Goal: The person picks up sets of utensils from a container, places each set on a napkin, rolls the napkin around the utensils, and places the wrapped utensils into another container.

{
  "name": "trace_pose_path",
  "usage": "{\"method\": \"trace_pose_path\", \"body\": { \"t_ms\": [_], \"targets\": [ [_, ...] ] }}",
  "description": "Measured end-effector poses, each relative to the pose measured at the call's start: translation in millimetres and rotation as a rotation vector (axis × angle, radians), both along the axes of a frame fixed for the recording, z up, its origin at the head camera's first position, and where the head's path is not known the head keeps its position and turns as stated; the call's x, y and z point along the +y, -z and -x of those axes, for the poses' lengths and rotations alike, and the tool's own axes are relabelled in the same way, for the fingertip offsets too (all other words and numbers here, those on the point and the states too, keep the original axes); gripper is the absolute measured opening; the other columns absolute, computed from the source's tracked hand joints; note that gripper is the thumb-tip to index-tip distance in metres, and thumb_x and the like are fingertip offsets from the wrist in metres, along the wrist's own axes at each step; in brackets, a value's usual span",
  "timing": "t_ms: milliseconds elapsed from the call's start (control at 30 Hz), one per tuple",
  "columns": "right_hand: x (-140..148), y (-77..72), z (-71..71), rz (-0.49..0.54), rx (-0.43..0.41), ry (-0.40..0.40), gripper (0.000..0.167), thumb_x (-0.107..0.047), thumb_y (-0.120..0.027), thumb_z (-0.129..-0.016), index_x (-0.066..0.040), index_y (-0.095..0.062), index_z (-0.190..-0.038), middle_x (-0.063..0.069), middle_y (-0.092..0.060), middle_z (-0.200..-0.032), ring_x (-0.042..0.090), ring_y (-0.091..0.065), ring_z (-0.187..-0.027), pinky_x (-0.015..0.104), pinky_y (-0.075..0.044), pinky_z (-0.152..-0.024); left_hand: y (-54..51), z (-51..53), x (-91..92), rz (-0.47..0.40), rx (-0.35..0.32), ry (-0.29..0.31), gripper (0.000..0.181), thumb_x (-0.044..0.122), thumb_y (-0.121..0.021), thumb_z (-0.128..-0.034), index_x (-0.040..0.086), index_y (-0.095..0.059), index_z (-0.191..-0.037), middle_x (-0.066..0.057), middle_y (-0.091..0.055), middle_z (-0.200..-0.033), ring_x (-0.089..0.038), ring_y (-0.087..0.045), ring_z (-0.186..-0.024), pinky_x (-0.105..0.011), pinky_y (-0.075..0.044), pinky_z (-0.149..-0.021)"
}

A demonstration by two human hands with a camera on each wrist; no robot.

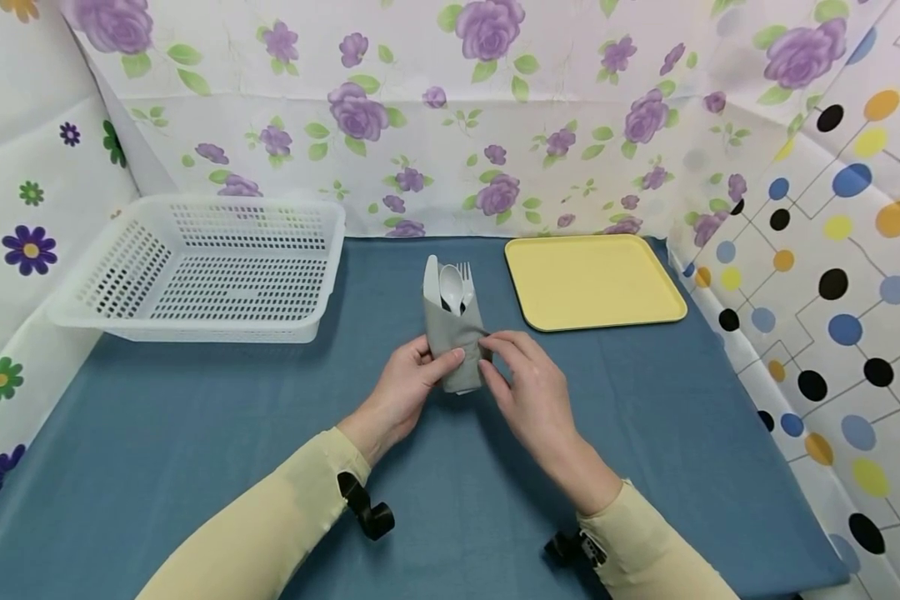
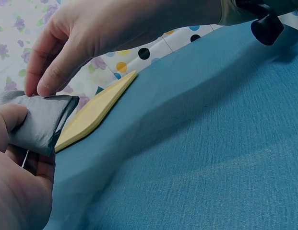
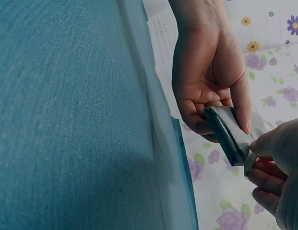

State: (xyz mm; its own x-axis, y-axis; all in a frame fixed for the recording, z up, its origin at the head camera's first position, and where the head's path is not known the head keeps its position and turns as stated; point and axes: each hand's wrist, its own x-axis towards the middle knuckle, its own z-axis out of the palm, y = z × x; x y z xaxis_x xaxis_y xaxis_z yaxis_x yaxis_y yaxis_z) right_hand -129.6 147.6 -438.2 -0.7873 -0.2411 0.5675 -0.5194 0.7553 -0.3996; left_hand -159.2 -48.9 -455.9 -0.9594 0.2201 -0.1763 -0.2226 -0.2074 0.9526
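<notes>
A folded grey napkin [image 1: 450, 337] stands nearly upright above the middle of the table, wrapped like a pouch. From its top stick out a spoon [image 1: 451, 286], a fork [image 1: 466, 280] and a pale knife [image 1: 431, 277]. My left hand [image 1: 401, 385] grips the lower left of the bundle, thumb across the front and fingers behind. At the right edge of the napkin, my right hand [image 1: 536, 392] pinches the cloth between thumb and fingertips. The right wrist view shows the folded bottom end of the napkin [image 3: 228, 132] between both hands; the cutlery is hidden there.
A white perforated plastic basket [image 1: 217, 332] stands at the back left. At the back right lies a yellow tray [image 1: 596, 283]. Blue cloth [image 1: 465, 500] covers the table, and a flowered curtain [image 1: 420, 158] hangs behind it.
</notes>
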Motion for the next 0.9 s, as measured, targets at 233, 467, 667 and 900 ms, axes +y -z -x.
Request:
{"method": "trace_pose_path", "body": {
  "t_ms": [233, 467, 667, 900],
  "targets": [
    [-1.0, 3.0, 2.1, -0.001, -0.016, 0.030, 0.042, -0.010, -0.085, -0.100, -0.005, -0.074, -0.140, 0.010, -0.070, -0.128, 0.026, -0.072, -0.111, 0.046, -0.063, -0.084, -0.3, -2.9, 0.0, 0.024, 0.026, 0.000, 0.042, 0.014, -0.075, -0.1080, 0.004, -0.068, -0.148, -0.017, -0.075, -0.138, -0.024, -0.071, -0.127, -0.046, -0.054, -0.113],
    [-2.5, 2.5, 1.6, 0.060, -0.083, 0.031, 0.042, -0.008, -0.084, -0.101, -0.005, -0.074, -0.141, 0.011, -0.071, -0.128, 0.026, -0.073, -0.112, 0.047, -0.063, -0.085, -1.1, -4.6, -0.1, 0.025, 0.041, 0.000, 0.040, 0.015, -0.074, -0.1085, 0.004, -0.069, -0.147, -0.016, -0.075, -0.138, -0.026, -0.069, -0.129, -0.047, -0.052, -0.115],
    [-3.6, -1.0, 1.1, 0.275, -0.272, 0.026, 0.042, -0.008, -0.081, -0.103, -0.007, -0.072, -0.143, 0.009, -0.073, -0.126, 0.024, -0.074, -0.112, 0.049, -0.062, -0.099, -1.3, -5.3, -0.2, 0.013, 0.047, 0.000, 0.041, 0.013, -0.074, -0.1085, 0.004, -0.068, -0.148, -0.016, -0.073, -0.142, -0.026, -0.067, -0.133, -0.047, -0.051, -0.116],
    [-2.2, -4.3, 6.1, 0.534, -0.451, 0.011, 0.041, -0.006, -0.081, -0.102, -0.008, -0.074, -0.142, 0.009, -0.077, -0.122, 0.022, -0.074, -0.109, 0.040, -0.062, -0.096, -2.8, -6.0, 0.4, 0.000, 0.054, -0.007, 0.042, 0.011, -0.074, -0.1081, 0.003, -0.068, -0.149, -0.015, -0.071, -0.145, -0.026, -0.066, -0.134, -0.047, -0.051, -0.116]
  ]
}}
